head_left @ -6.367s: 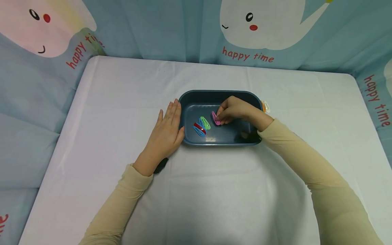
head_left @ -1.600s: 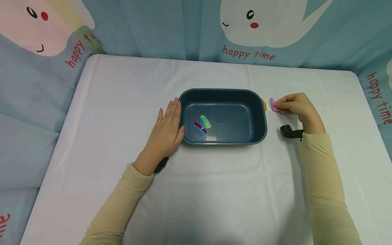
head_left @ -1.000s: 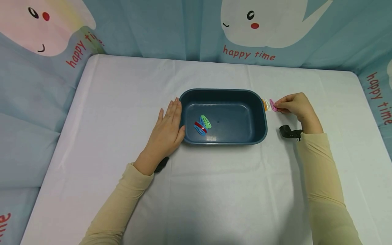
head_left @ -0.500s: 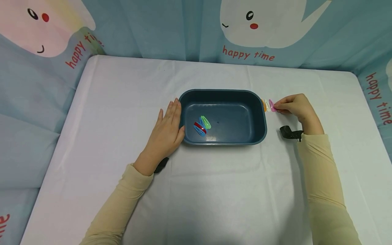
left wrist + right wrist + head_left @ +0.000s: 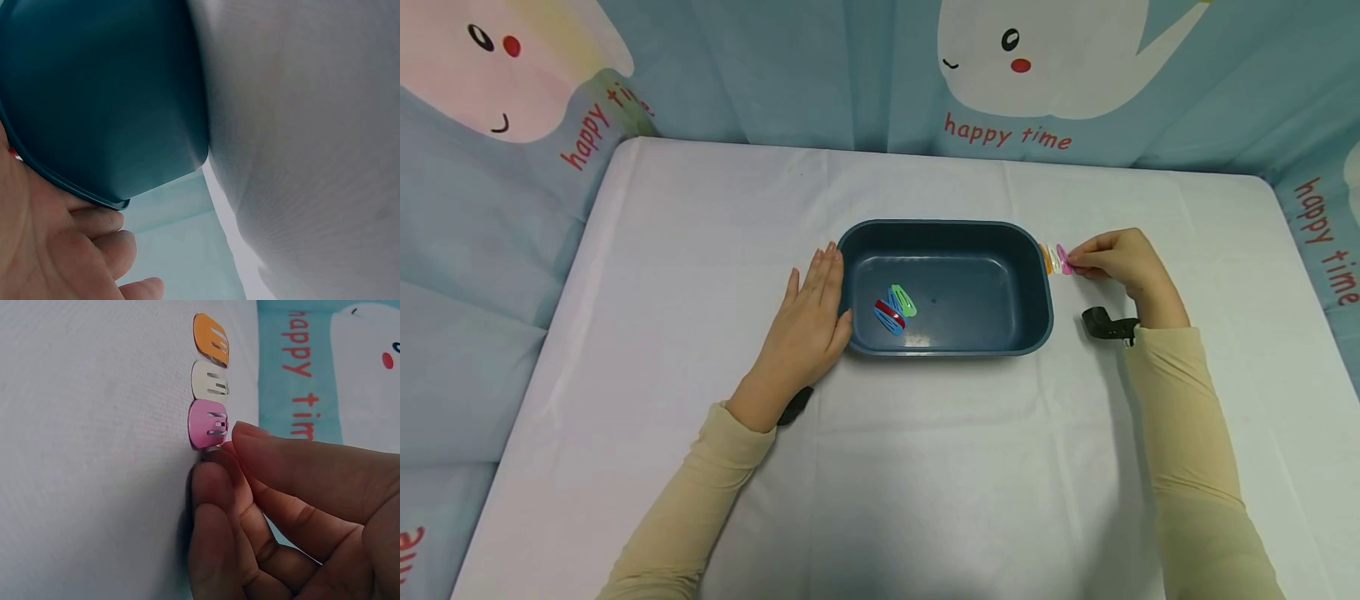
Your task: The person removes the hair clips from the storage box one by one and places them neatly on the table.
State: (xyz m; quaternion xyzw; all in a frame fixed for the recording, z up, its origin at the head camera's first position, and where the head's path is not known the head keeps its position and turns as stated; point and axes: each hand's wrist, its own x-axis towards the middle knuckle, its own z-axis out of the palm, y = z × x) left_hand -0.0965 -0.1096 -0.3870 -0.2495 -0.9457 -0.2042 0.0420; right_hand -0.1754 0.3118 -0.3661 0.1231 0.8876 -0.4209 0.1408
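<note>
"What do we see in the right hand (image 5: 1126, 258)?"

"We see its fingertips pinching the pink clip (image 5: 205, 424) on the white cloth (image 5: 887, 467); just left lies the white clip (image 5: 205, 380), then the orange clip (image 5: 208, 336), beside the dark blue box (image 5: 977, 292)."

"And what stands between the hands?"

"That box; we find the left hand (image 5: 805, 321) straight-fingered against its left end; green (image 5: 906, 302), red (image 5: 892, 316) and blue clips (image 5: 887, 323) cluster inside, toward the left; a black device (image 5: 1101, 323) sits near the right wrist; a printed curtain (image 5: 797, 75) hangs on the far side."
</note>
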